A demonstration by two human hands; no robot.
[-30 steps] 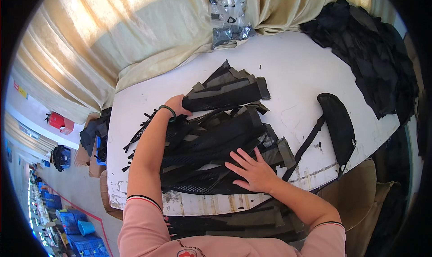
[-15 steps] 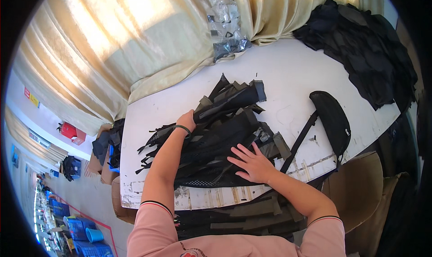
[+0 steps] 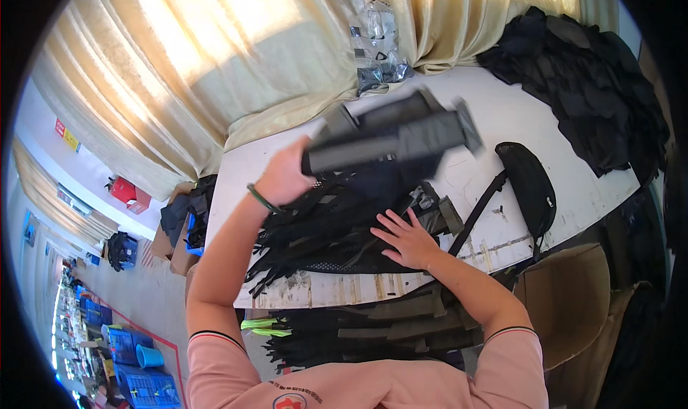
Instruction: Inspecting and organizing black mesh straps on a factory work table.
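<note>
My left hand (image 3: 288, 174) is closed on the left end of a bundle of black fabric pieces (image 3: 390, 145), raised and blurred above the table. Below it lies a heap of black mesh and fabric pieces (image 3: 337, 230), with thin strap-like ends fanning out at its left. On the right part of that heap my right hand (image 3: 410, 243) rests flat, fingers spread. A black crescent-shaped waist bag (image 3: 529, 197) with a strap lies to the right of the heap, apart from both hands.
The white table (image 3: 459, 169) has a worn near edge. A big black fabric pile (image 3: 580, 86) covers its far right corner. At the back lies a clear plastic bag (image 3: 380, 43) by the curtains (image 3: 179, 72). More dark strips (image 3: 387, 329) lie below the near edge, beside a cardboard box (image 3: 562, 294).
My left hand has lifted the fabric bundle off the heap, up and toward the far side. My right hand stays spread on the heap. The whole view has shifted slightly.
</note>
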